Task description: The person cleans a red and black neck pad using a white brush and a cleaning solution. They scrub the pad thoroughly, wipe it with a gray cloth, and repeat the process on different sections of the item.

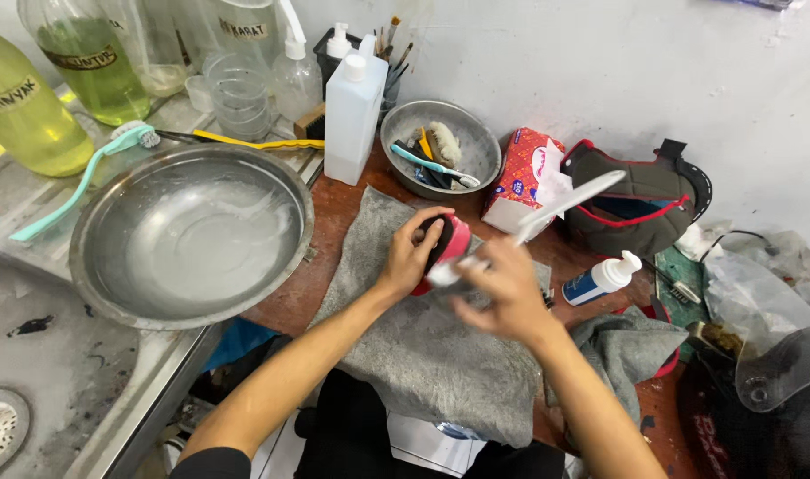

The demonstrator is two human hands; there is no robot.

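Left hand (411,257): wrapped around a red and black padded piece (446,246), fingers curled over its top, steadying it above the grey cloth (422,346) at bench centre.
Right hand (502,288): closed on a white brush (560,206), handle slanting up and to the right, head pressed against the near side of the padded piece; blurred, exact finger hold hard to tell.
Grey cloth: spread under both hands, hanging over the near bench edge, apparently as a work pad and drip catcher.
Large steel basin (192,235): left, just beside the cloth, wet film inside.
Small steel bowl (440,146): far centre, holding spare brushes within reach.
White squeeze bottle (352,115): far, left of the small bowl.
Tissue box (520,182): right of the bowl.
Helmet liner (640,204): far right, set aside.
Small white spray bottle (602,278): lying right of the hands.
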